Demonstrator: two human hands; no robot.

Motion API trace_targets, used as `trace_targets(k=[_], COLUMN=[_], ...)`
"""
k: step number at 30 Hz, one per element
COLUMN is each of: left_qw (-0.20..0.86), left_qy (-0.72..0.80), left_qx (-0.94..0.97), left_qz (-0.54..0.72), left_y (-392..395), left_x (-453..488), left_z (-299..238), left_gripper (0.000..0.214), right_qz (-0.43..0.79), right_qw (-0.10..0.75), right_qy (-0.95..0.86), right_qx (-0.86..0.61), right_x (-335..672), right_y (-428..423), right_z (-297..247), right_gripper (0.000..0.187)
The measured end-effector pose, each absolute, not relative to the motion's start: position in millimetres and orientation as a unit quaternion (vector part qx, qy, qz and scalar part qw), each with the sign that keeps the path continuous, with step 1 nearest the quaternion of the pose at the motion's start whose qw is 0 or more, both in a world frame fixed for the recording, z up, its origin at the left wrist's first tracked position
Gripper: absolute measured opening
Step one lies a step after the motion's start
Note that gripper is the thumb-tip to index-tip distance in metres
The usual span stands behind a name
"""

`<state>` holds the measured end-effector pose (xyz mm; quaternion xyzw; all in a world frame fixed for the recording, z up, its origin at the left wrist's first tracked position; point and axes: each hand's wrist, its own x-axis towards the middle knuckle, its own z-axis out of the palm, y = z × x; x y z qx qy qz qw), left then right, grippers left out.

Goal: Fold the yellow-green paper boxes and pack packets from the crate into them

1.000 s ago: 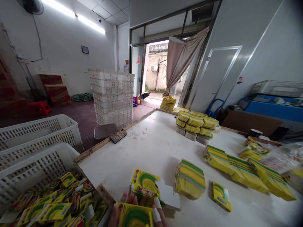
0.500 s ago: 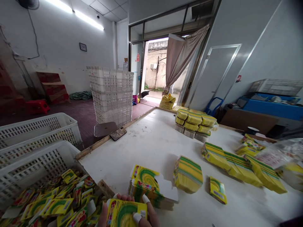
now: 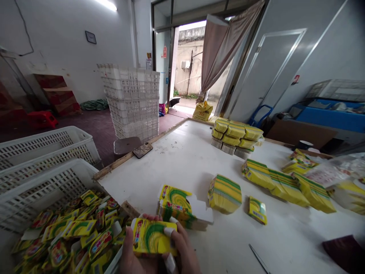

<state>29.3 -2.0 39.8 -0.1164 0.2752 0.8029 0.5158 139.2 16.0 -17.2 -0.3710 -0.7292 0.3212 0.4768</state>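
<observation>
Both my hands hold one small yellow-and-green carton [image 3: 152, 236] at the bottom middle of the view, over the near edge of the white table [image 3: 188, 167]. My left hand [image 3: 129, 255] grips its left side. My right hand [image 3: 182, 251], with white tape on two fingertips, grips its right side. Just beyond the carton lies a small pile of flat carton blanks [image 3: 178, 205] with white flaps. A white plastic crate [image 3: 42, 190] at my left is filled with several folded cartons [image 3: 74, 236].
On the table lie a banded bundle of blanks [image 3: 225, 193], a single small carton [image 3: 257, 210], a long row of bundles [image 3: 288, 184], a far stack [image 3: 236, 137], a phone [image 3: 142, 150] and a thin metal tool [image 3: 258, 258]. Stacked white crates [image 3: 131, 102] stand near the open doorway.
The camera has tilted down and the carton in my hands has come up into fuller view, moving slightly left toward the crate. The tool and a dark object at lower right have come into view.
</observation>
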Motion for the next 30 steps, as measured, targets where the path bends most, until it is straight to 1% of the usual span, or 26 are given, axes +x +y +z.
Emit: trace_targets(k=[2,4,5,8,10,11,12,13,14,15,16,17,20,21,22,23,24,27,28,30], left_qw=[0.528,0.521,0.520,0.557,0.554,0.527,0.481,0.427,0.374,0.355,0.364,0.337,0.395,0.412,0.418,0.418,0.419,0.458,0.473,0.498], left_qy=[0.266,0.271,0.274,0.283,0.308,0.323,0.337,0.345,0.332,0.324,0.318,0.310,0.327,0.338,0.347,0.349,0.346,0.322,0.315,0.301], left_qx=[-0.181,-0.203,-0.201,-0.181,-0.157,-0.144,-0.129,-0.120,-0.109,-0.110,-0.118,-0.139,-0.167,-0.166,-0.163,-0.158,-0.152,-0.138,-0.137,-0.124], left_qz=[0.786,0.784,0.784,0.760,0.758,0.773,0.799,0.827,0.859,0.870,0.868,0.878,0.842,0.830,0.823,0.823,0.825,0.817,0.811,0.804], left_y=[-5.2,-6.9,-7.3,-7.1,-5.1,-3.8,-2.5,-1.4,-0.8,-0.8,-1.2,-2.2,-6.6,-7.9,-8.9,-9.2,-8.9,-4.1,-2.0,1.2], left_x=[32.3,36.9,39.2,39.7,28.3,18.2,5.6,-8.9,-24.1,-39.0,-52.3,-63.0,-74.7,-72.0,-67.0,-60.3,-52.8,-30.3,-23.4,-9.7], left_z=[49.1,54.9,56.0,53.3,50.9,50.4,50.4,50.6,50.5,49.6,47.5,43.9,26.2,20.0,14.9,11.5,10.1,15.5,19.0,25.6], left_gripper=[0.041,0.047,0.046,0.032,0.026,0.028,0.032,0.036,0.045,0.059,0.060,0.064,0.087,0.093,0.095,0.091,0.083,0.048,0.043,0.045], right_qz=[0.318,0.332,0.348,0.386,0.365,0.334,0.295,0.257,0.216,0.188,0.170,0.155,0.129,0.122,0.118,0.116,0.115,0.125,0.134,0.167], right_qw=[0.479,0.457,0.443,0.425,0.430,0.437,0.442,0.444,0.451,0.447,0.436,0.419,0.338,0.314,0.298,0.291,0.291,0.310,0.321,0.354], right_qy=[-0.723,-0.725,-0.728,-0.733,-0.740,-0.744,-0.748,-0.751,-0.752,-0.756,-0.761,-0.769,-0.801,-0.811,-0.818,-0.823,-0.825,-0.822,-0.815,-0.793], right_qx=[-0.384,-0.395,-0.391,-0.364,-0.366,-0.379,-0.397,-0.416,-0.430,-0.440,-0.449,-0.457,-0.477,-0.479,-0.478,-0.475,-0.470,-0.462,-0.463,-0.467], right_x=[139.7,138.2,137.0,136.8,143.5,149.2,155.9,162.8,169.3,174.5,178.0,179.3,173.4,169.9,166.8,164.4,163.1,164.1,165.0,165.7], right_y=[12.6,9.3,7.7,6.3,11.2,16.5,23.5,32.3,42.1,52.5,62.7,72.0,91.7,95.4,97.9,99.7,101.0,103.8,103.6,98.5], right_z=[-14.4,-8.7,-4.7,10.6,22.8,29.1,35.4,41.2,46.4,50.6,53.5,55.0,51.5,48.5,45.2,41.9,39.1,35.6,36.3,39.4], right_gripper=[0.042,0.042,0.044,0.057,0.065,0.062,0.055,0.043,0.029,0.022,0.020,0.022,0.033,0.035,0.036,0.036,0.037,0.038,0.038,0.039])
